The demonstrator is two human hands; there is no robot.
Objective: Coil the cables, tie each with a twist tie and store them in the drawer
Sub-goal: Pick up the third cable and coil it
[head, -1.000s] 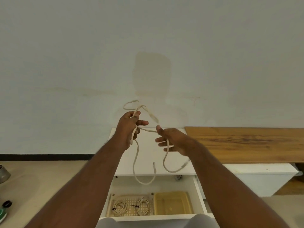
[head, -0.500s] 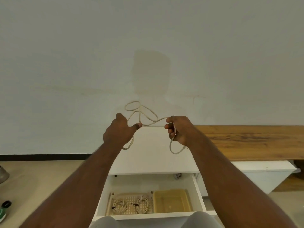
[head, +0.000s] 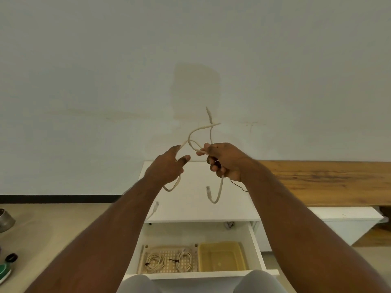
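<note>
A cream cable (head: 195, 132) hangs in the air between both hands, above the white cabinet top (head: 190, 208). My left hand (head: 167, 168) pinches one stretch of it, and a loop droops below that hand. My right hand (head: 224, 160) grips another stretch with curled fingers; a plug end dangles below it and a second end sticks up near the wall. A thin dark twist tie (head: 238, 185) trails from under my right hand. The drawer (head: 257, 246) below is pulled open. Two coiled, tied cables (head: 156, 261) lie in its perforated tray.
A yellow plastic bin (head: 222, 258) sits in the drawer, right of the tray. A wooden bench top (head: 330, 180) runs to the right along the wall. A metal object (head: 5, 218) and a green item (head: 4, 271) lie on the floor at left. My knees show at the bottom edge.
My hands have come closer together and the cable has been regathered. One end now points up by the wall, and a plug end hangs below my right hand.
</note>
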